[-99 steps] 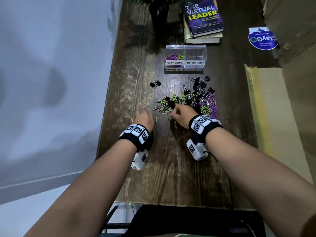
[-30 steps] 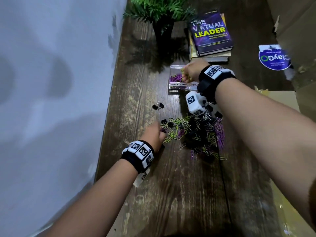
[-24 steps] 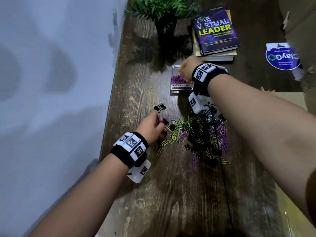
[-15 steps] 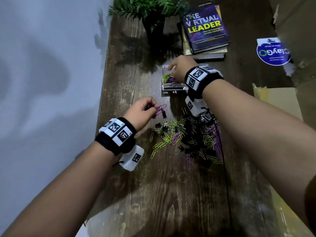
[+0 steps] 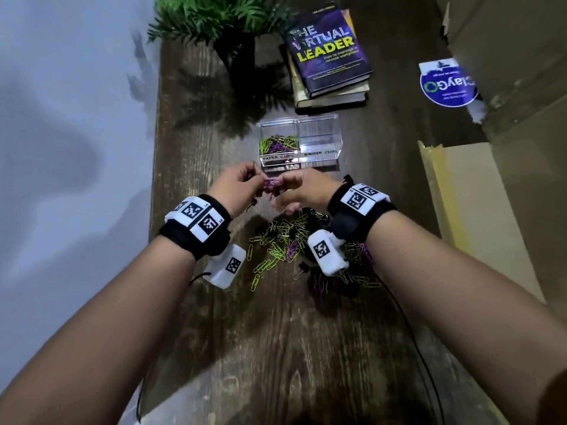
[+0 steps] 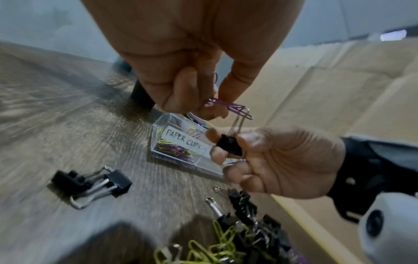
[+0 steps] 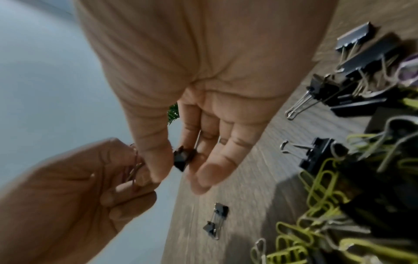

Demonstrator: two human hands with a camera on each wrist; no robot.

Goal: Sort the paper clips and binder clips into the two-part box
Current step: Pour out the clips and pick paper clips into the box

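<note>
You are pinching tangled purple paper clips (image 6: 228, 107) in your left hand (image 5: 237, 190) and a black binder clip (image 6: 228, 145) in your right hand (image 5: 302, 191), just before the two-part box (image 5: 299, 142); yanking risks flinging either back onto the table (image 5: 276, 348).

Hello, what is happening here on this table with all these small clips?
A person is sorting clips into a clear two-part box. Right now the left hand pinches purple paper clips that are hooked onto the wire handle of a small black binder clip, which the right hand pinches. The paper-clip side already holds green and purple clips; the binder-clip side looks empty. A mixed pile remains on the wooden table.
</note>
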